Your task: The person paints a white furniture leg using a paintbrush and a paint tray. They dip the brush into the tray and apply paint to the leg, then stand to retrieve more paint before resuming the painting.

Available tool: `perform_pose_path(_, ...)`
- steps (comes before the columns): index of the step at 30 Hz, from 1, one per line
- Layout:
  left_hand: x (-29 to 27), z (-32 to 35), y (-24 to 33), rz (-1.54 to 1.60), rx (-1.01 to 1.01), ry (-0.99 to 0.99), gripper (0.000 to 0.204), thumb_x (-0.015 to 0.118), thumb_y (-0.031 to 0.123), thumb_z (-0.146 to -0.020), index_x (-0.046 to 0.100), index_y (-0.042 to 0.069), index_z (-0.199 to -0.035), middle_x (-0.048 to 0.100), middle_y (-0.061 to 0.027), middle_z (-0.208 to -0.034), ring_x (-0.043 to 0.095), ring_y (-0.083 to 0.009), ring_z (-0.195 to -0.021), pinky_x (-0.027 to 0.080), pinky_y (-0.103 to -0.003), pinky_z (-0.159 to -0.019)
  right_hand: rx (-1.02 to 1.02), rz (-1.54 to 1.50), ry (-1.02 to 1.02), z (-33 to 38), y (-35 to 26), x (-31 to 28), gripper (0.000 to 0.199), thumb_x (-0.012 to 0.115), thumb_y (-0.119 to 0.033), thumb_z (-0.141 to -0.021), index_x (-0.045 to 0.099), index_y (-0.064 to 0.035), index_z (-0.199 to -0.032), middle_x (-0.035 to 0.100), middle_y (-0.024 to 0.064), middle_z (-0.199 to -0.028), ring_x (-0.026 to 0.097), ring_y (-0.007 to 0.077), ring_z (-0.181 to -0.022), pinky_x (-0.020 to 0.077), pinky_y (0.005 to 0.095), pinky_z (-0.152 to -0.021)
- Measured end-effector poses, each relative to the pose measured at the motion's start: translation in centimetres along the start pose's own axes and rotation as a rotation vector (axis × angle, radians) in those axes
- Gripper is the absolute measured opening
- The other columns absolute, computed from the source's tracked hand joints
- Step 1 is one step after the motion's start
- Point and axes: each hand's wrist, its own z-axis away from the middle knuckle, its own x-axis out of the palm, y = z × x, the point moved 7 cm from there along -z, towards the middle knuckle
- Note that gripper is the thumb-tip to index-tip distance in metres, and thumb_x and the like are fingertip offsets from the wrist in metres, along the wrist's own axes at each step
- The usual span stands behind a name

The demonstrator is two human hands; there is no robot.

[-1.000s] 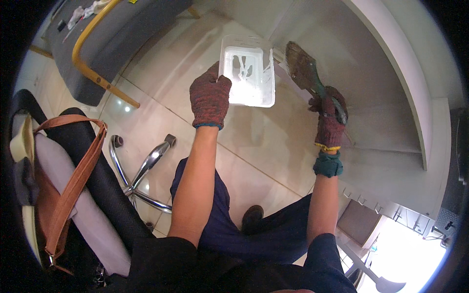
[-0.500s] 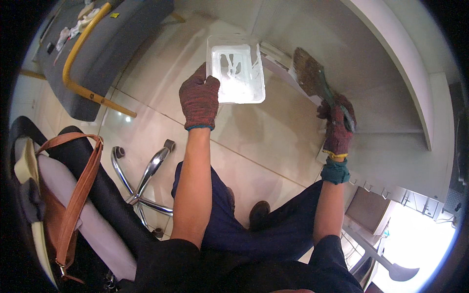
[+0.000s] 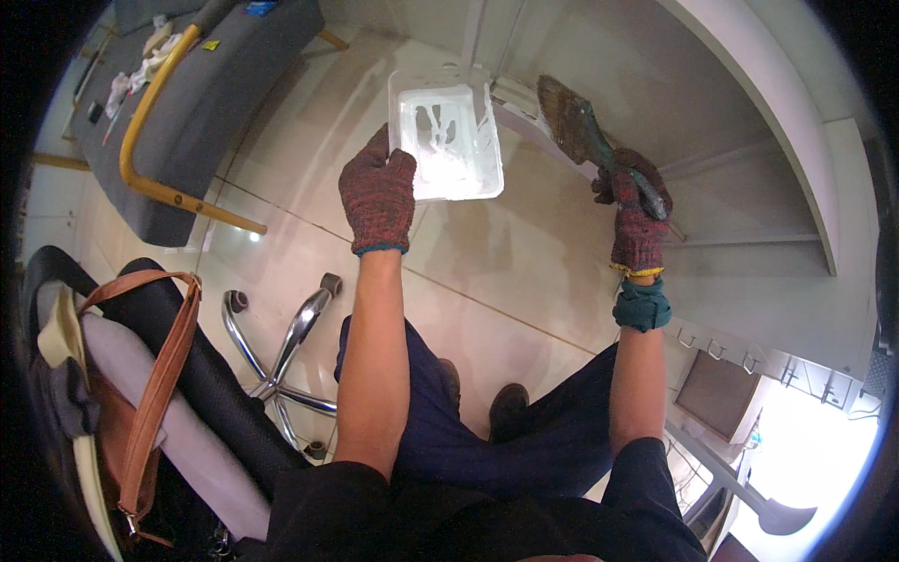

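Your left hand (image 3: 377,192), in a red-and-grey knit glove, is closed on the near left edge of a white plastic tray (image 3: 446,136); fingers wrapped under the rim, thumb side up. The tray is held out in front of you above the tiled floor (image 3: 524,272), tilted a little, with white paint pooled and streaked inside it.

Your right hand (image 3: 635,215), same kind of glove with a teal cuff (image 3: 642,303) bunched at the wrist, is shut around the handle of a wide paintbrush (image 3: 585,140). The handle is dark and paint-stained. The bristles point up and to the left, their tip just beside the tray's right edge; touching or not, you cannot tell from this view.

Both forearms are bare and reach forward from the lower edge. Below them, dark blue trousers and two dark shoes (image 3: 506,407) on the floor.

To your right, a white cabinet (image 3: 749,234) with a curved top edge; the brush hand sits close against its lower ledge.

To your left, a black office chair (image 3: 187,393) with a chrome star base, a brown-strapped bag (image 3: 122,421) lying on its seat. Farther off, upper left, a grey bench (image 3: 178,112) with a yellow tube frame, a pale rag on it.
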Motion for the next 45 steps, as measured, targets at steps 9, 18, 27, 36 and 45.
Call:
perform_pose_path(9,0.5,-0.2,0.3,-0.013,-0.014,-0.031,0.046,0.052,0.012,-0.072,0.057,0.002,-0.117,0.065,-0.0156,-0.099,0.061,-0.0185,-0.086,0.045,-0.029,-0.081,0.005,0.053,-0.016,-0.5,0.2,1.3,0.025,0.061,-0.015,-0.085,0.059,-0.0027,-0.107,0.065,0.0087,-0.088,0.062,0.0152,-0.071,0.0504,0.0267,-0.06)
perform_pose_path(18,1.0,-0.3,0.0,-0.031,0.036,-0.029,0.04,0.054,0.011,-0.074,0.06,0.004,-0.113,0.065,-0.0172,-0.099,0.064,-0.025,-0.089,0.047,-0.033,-0.081,-0.02,-0.044,-0.03,0.0,-0.4,1.7,0.023,0.063,-0.012,-0.084,0.062,-0.0048,-0.105,0.066,0.0059,-0.087,0.063,0.0127,-0.073,0.0487,0.0239,-0.06)
perform_pose_path(27,0.4,-0.3,-0.2,-0.065,0.078,-0.012,0.039,0.054,0.013,-0.075,0.06,0.003,-0.112,0.065,-0.0179,-0.099,0.063,-0.0273,-0.089,0.047,-0.033,-0.08,0.024,0.036,-0.004,0.5,-0.4,0.7,0.024,0.063,-0.011,-0.084,0.061,-0.0043,-0.107,0.066,0.006,-0.09,0.063,0.0125,-0.074,0.0496,0.0235,-0.063)
perform_pose_path(36,0.5,0.3,0.9,-0.006,0.016,-0.031,0.045,0.053,0.011,-0.073,0.058,0.001,-0.116,0.066,-0.0133,-0.099,0.061,-0.0169,-0.085,0.045,-0.029,-0.08,-0.06,0.096,-0.075,-0.9,-0.9,4.1,0.022,0.063,-0.011,-0.083,0.062,-0.0041,-0.104,0.066,0.0056,-0.086,0.061,0.0113,-0.073,0.05,0.0244,-0.065)
perform_pose_path(45,0.4,-0.2,-0.1,-0.039,0.055,-0.023,0.042,0.053,0.011,-0.074,0.059,0.005,-0.115,0.064,-0.018,-0.102,0.063,-0.0267,-0.09,0.047,-0.033,-0.082,-0.073,0.121,-0.077,-1.1,-1.6,4.4,0.023,0.066,-0.011,-0.08,0.063,-0.0052,-0.103,0.066,0.0053,-0.085,0.06,0.0097,-0.073,0.0496,0.0244,-0.066)
